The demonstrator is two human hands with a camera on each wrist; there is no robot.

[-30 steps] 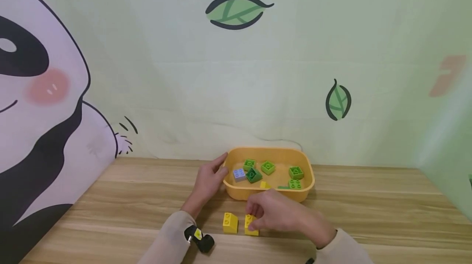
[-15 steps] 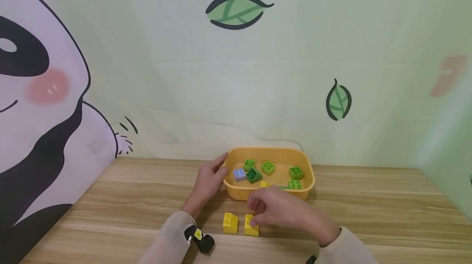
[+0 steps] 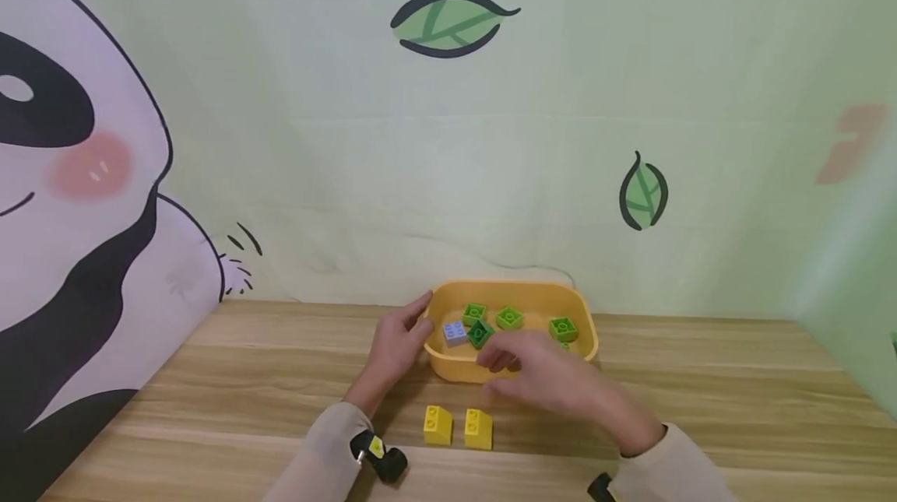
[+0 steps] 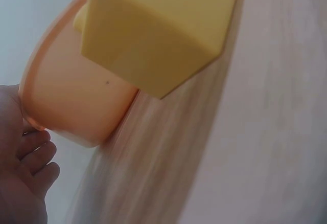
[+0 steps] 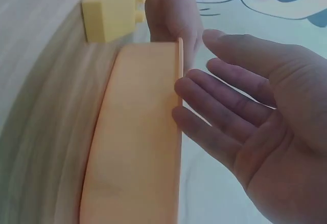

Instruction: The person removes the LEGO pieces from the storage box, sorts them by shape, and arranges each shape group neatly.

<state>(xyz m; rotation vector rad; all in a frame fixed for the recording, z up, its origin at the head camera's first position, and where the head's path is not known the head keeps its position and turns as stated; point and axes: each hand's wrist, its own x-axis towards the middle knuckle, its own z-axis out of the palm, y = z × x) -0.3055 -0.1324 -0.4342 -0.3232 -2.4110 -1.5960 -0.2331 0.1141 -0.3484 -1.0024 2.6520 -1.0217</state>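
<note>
Two yellow slope bricks, a left one [image 3: 437, 426] and a right one [image 3: 479, 430], stand apart on the wooden table in front of an orange plastic bin [image 3: 448, 367]. At the bin's left end my left hand [image 3: 395, 342] holds the rim, thumb near the edge. My right hand [image 3: 543, 371] hovers over the bin's front rim, fingers spread and holding nothing, as the right wrist view shows. Inside the bin lie a lavender brick [image 3: 455, 333], a dark green brick [image 3: 480, 333] and several light green bricks [image 3: 509, 318]. My right hand hides the bin's front part.
Behind the bin rises a pale green wall cloth [image 3: 336, 198] with a panda and leaves printed on it. A thin cable [image 3: 532, 266] runs along it. The wooden table [image 3: 701, 393] extends to both sides of the bin.
My right hand has let go of the right yellow slope brick and moved up and away to the bin's front rim. The left hand and the bin have stayed put.
</note>
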